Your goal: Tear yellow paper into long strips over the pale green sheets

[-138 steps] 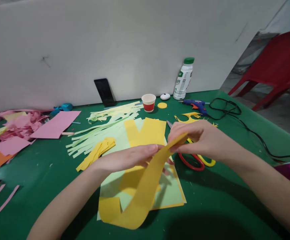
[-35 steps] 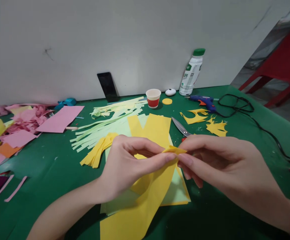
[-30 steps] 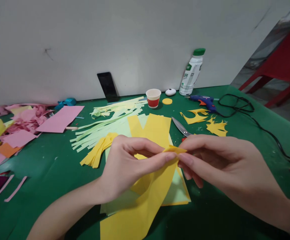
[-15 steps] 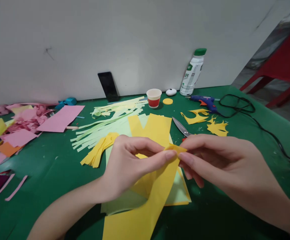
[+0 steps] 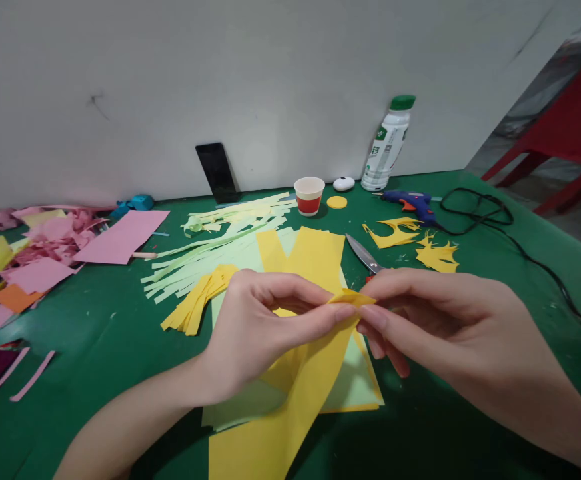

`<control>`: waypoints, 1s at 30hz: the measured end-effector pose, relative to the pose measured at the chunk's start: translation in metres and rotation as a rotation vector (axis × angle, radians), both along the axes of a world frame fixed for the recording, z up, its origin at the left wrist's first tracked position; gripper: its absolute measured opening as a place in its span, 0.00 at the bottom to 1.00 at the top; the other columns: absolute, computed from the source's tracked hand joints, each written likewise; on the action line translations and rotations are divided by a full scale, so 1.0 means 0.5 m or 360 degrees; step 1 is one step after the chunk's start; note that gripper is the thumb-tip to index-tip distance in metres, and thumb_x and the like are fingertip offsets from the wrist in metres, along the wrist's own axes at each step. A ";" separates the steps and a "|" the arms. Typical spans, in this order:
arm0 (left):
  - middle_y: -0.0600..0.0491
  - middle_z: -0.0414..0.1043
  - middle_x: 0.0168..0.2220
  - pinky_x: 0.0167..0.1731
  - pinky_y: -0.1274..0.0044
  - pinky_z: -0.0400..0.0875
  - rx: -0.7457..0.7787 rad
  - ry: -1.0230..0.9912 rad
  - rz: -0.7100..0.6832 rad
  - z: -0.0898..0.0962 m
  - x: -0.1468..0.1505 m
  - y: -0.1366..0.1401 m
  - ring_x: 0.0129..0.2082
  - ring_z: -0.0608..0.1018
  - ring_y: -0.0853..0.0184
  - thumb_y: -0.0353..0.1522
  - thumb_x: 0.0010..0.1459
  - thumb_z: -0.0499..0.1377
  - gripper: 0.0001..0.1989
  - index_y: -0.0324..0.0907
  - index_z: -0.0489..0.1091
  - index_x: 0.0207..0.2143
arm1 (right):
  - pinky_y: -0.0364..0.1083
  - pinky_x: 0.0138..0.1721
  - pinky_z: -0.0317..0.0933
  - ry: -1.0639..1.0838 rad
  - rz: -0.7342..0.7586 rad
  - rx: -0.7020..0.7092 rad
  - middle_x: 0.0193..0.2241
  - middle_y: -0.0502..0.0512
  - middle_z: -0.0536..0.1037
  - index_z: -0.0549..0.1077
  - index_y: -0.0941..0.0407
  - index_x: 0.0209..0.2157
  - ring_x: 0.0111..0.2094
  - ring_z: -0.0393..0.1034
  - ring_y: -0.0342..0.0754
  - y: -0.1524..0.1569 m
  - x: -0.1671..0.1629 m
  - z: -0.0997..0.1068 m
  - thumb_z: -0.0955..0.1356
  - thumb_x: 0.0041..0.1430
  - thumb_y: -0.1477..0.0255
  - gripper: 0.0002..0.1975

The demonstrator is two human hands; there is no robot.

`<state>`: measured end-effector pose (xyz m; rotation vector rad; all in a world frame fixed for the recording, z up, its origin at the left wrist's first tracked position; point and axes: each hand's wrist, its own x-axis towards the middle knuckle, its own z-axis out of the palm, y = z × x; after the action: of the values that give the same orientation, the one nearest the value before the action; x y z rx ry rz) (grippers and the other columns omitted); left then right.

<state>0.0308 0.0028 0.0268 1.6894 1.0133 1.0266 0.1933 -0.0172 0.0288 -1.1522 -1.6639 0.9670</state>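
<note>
Both hands pinch a smooth yellow paper strip's (image 5: 290,407) folded tip.

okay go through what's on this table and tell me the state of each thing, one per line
Left hand: pinching yellow strip.
Right hand: pinching the strip's top end.
Bottle: upright, capped.
Cup: upright, open.
Scissors: flat, handles hidden.
Glue gun: on its side, corded.
Phone: leaning on wall, screen dark.

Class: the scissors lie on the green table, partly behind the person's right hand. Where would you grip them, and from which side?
Probably by the handles, not the bare blades. The scissors point their blades away, toward the wall; the handles lie hidden behind the right hand. So reach in from the near side.
</note>
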 end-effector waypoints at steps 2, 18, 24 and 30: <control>0.58 0.76 0.21 0.18 0.90 0.69 -0.0034 0.0005 0.0003 0.001 0.000 -0.001 0.19 0.76 0.75 0.28 0.45 0.63 0.03 0.41 0.74 0.20 | 0.36 0.13 0.58 -0.0010 0.0001 -0.0027 0.15 0.47 0.70 0.72 0.56 0.22 0.13 0.61 0.36 0.000 0.002 0.000 0.67 0.48 0.74 0.03; 0.56 0.77 0.23 0.21 0.87 0.72 -0.0170 -0.0028 -0.0015 0.002 0.002 0.001 0.22 0.77 0.72 0.28 0.45 0.63 0.01 0.41 0.76 0.23 | 0.37 0.13 0.56 0.0040 0.0006 -0.0100 0.14 0.47 0.69 0.72 0.57 0.23 0.12 0.60 0.37 0.007 0.002 -0.006 0.69 0.46 0.72 0.03; 0.55 0.77 0.23 0.21 0.86 0.72 -0.0108 0.0032 -0.0004 0.004 0.001 0.001 0.22 0.77 0.70 0.29 0.44 0.63 0.01 0.42 0.76 0.22 | 0.36 0.12 0.55 0.0075 -0.0010 -0.0173 0.11 0.45 0.66 0.71 0.57 0.19 0.12 0.58 0.36 0.011 0.002 -0.003 0.70 0.44 0.73 0.05; 0.55 0.76 0.21 0.19 0.85 0.71 -0.0113 0.0057 0.0043 0.003 0.003 0.000 0.20 0.76 0.70 0.29 0.43 0.64 0.01 0.41 0.76 0.21 | 0.35 0.12 0.56 0.0208 -0.0047 -0.0440 0.10 0.44 0.64 0.70 0.57 0.17 0.11 0.58 0.35 0.000 -0.002 0.003 0.71 0.42 0.73 0.06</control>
<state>0.0323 0.0028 0.0284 1.6452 1.0863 0.9697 0.1922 -0.0170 0.0303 -1.2604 -1.4363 1.2554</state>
